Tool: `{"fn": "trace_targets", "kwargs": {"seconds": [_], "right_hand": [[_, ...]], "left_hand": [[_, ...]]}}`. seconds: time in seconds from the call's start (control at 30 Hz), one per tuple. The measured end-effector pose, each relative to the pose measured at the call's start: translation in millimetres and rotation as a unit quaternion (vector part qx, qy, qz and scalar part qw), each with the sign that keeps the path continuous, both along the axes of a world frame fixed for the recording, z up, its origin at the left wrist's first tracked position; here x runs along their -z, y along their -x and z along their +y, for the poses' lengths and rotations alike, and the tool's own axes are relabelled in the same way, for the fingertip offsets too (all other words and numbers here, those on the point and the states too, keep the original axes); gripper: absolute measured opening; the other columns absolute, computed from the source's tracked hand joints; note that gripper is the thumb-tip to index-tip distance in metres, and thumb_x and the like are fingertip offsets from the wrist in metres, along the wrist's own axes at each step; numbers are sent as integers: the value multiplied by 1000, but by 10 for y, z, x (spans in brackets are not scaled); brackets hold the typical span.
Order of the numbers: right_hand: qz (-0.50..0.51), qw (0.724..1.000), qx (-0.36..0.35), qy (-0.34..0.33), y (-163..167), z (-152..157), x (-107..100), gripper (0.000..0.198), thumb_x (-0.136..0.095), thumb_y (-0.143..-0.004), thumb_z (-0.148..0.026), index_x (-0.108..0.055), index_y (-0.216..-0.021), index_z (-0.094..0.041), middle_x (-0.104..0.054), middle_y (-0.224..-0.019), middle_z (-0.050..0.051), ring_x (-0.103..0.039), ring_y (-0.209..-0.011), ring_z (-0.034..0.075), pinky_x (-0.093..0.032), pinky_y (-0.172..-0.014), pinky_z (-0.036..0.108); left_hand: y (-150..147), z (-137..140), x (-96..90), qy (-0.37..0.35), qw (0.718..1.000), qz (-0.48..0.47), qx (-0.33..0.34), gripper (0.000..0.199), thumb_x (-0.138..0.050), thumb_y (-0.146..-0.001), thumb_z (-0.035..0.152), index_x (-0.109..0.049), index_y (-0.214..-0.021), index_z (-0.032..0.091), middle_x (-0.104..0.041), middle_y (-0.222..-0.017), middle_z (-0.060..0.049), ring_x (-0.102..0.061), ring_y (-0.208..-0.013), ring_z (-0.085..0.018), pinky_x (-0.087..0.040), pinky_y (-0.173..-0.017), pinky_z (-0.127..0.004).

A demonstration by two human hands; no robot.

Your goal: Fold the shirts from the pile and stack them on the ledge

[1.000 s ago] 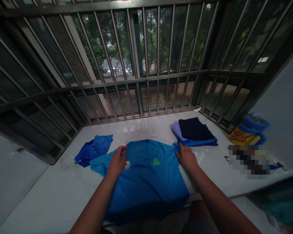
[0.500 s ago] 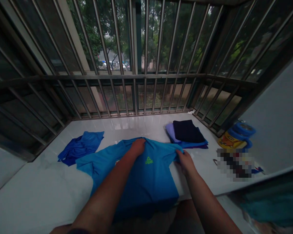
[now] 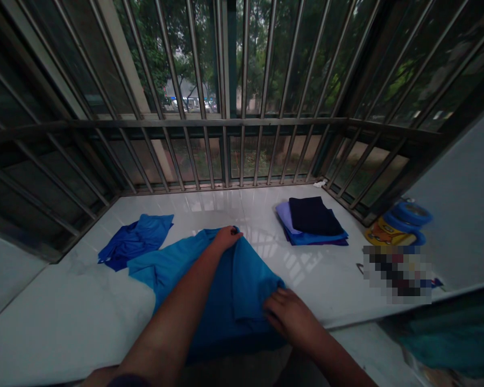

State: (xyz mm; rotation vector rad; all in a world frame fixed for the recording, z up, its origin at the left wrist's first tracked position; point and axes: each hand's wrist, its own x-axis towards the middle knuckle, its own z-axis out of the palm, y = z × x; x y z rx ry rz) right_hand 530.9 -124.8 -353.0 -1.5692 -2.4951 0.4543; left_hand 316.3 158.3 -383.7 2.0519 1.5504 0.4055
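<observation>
A blue T-shirt (image 3: 213, 285) lies across the front of the white ledge, its lower part hanging over the near edge. At the collar, my left hand (image 3: 226, 237) pinches the fabric, fingers closed. My right hand (image 3: 286, 312) grips the sleeve side of the shirt low on the right, its fingers bent round the cloth. That side is folded inward over the shirt's middle, so the green chest print is covered. My left forearm hides part of the shirt's left half.
Crumpled blue garments (image 3: 136, 242) lie at the left. Folded clothes (image 3: 312, 220) are stacked at the right, a dark piece on top. Beyond them stands a yellow and blue container (image 3: 399, 223) beside a blurred-out patch. Metal bars (image 3: 226, 123) close off the window behind the ledge (image 3: 80, 317).
My right hand has drawn the right sleeve in and toward me, folding that side of the T-shirt over. My left hand stays at the collar. The view has shifted slightly.
</observation>
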Motion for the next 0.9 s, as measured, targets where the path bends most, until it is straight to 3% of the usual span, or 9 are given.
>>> {"fn": "trace_targets", "kwargs": {"seconds": [0.1,0.17,0.3,0.43,0.5,0.6,0.73,0.9], "right_hand": [[-22,993,98,-54,-186,149,-3,35,-57,-104,-22,-73,-135,-24,-73,-127,12,-65,-118,30,-49,-103,43],[-43,991,113,-54,-279,265,2,47,-57,-103,-20,-68,-148,-27,-70,-139,12,-63,-124,31,-49,-105,43],[-75,993,91,-9,-395,417,27,40,-55,-107,-26,-75,-141,-33,-75,-129,7,-66,-119,29,-50,-101,40],[-93,984,152,-16,-400,411,46,39,-57,-104,-22,-78,-135,-31,-76,-128,9,-66,-117,29,-52,-101,40],[-83,980,175,-47,-310,372,67,40,-58,-101,-18,-78,-134,-28,-72,-139,12,-63,-128,32,-50,-110,44],[-38,981,161,-102,-53,324,145,43,-59,-100,-17,-74,-140,-22,-60,-159,14,-50,-149,33,-38,-128,49],[9,988,123,-93,319,328,306,44,-55,-106,-26,-68,-148,-23,-53,-169,11,-42,-159,32,-27,-135,56],[16,991,125,-37,474,381,392,49,-57,-107,-37,-62,-154,-23,-51,-171,11,-41,-161,33,-23,-136,61]], "left_hand": [[-41,-48,6,-17,1000,-8,-10,34,-81,-91,28,-71,-122,17,-82,-105,-9,-75,-97,-24,-54,-85,-31],[-59,-81,7,-32,999,-13,-13,42,-78,-92,21,-65,-132,17,-81,-107,-9,-75,-95,-23,-54,-84,-31],[-61,-114,11,-75,997,-15,15,26,-71,-95,16,-70,-120,19,-78,-121,-12,-71,-115,-26,-52,-104,-39],[-57,-145,12,-106,992,-11,66,13,-68,-95,16,-77,-103,21,-76,-127,-13,-66,-130,-31,-46,-119,-45],[-39,-185,0,-122,989,-14,78,19,-69,-93,16,-79,-109,22,-73,-137,-13,-64,-136,-30,-45,-123,-44],[103,-290,-37,-153,986,-11,58,31,-62,-99,18,-75,-126,22,-69,-146,-13,-60,-142,-28,-42,-126,-41],[702,-535,-88,-181,982,39,-41,41,-49,-104,23,-67,-140,16,-68,-143,-17,-62,-138,-29,-44,-125,-43],[1918,-947,-123,-144,956,159,-202,49,-50,-96,26,-65,-138,5,-69,-138,-30,-63,-135,-42,-45,-120,-57]]}}
